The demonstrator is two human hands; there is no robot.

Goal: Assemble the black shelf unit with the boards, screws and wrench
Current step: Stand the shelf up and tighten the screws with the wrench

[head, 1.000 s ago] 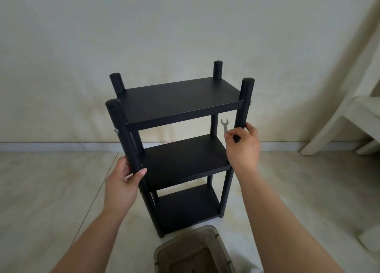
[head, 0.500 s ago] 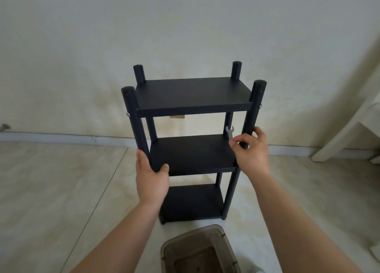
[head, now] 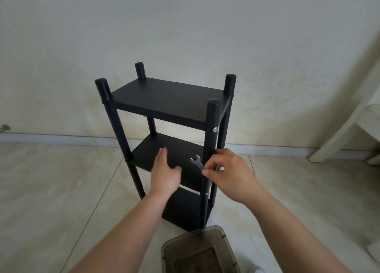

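The black shelf unit (head: 164, 100) stands upright on the floor with three boards between its round posts. A silver bolt head (head: 214, 129) shows on the near right post under the top board. My right hand (head: 230, 174) is at that post beside the middle board and pinches a small silver wrench (head: 196, 162) between thumb and fingers. My left hand (head: 164, 174) hovers with fingers spread over the front edge of the middle board, holding nothing.
A translucent brown plastic box (head: 199, 250) sits on the floor just in front of the shelf. A white chair or stool leg (head: 339, 133) stands at the right by the wall. Pale tiled floor stretches to the left.
The shelf has turned so its right end faces me more. My left hand has let go of the left post and moved to the middle board. My right hand still holds the wrench.
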